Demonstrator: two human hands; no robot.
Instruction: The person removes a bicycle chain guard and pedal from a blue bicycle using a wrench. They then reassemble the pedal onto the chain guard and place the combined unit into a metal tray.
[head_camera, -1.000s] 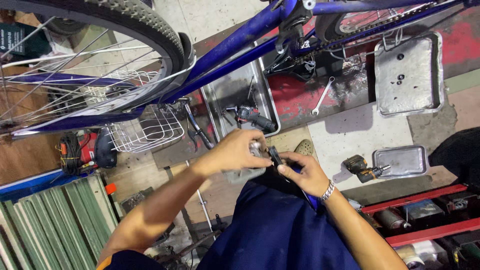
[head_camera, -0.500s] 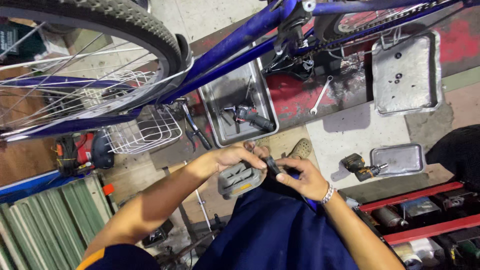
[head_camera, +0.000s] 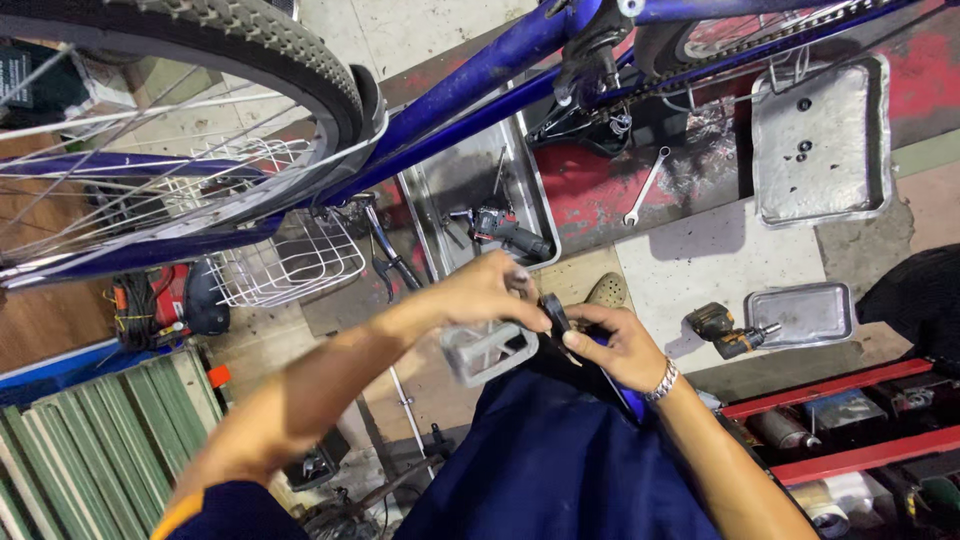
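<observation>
**Pedal off the bike, both hands on it**

The left hand (head_camera: 485, 295) grips a grey pedal (head_camera: 487, 350), held above the lap, well apart from the blue bike (head_camera: 480, 80). The right hand (head_camera: 615, 345) pinches a small black part (head_camera: 553, 312) at the pedal's end. By my reading the pedal is not yet mounted; a wrench (head_camera: 645, 187) lies untouched on the floor

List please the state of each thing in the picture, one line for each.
left hand: closed on grey pedal
right hand: pinching small black part
blue bicycle frame: raised above the floor
wire basket: empty
large metal tray: nearly empty
wrench: lying flat
</observation>
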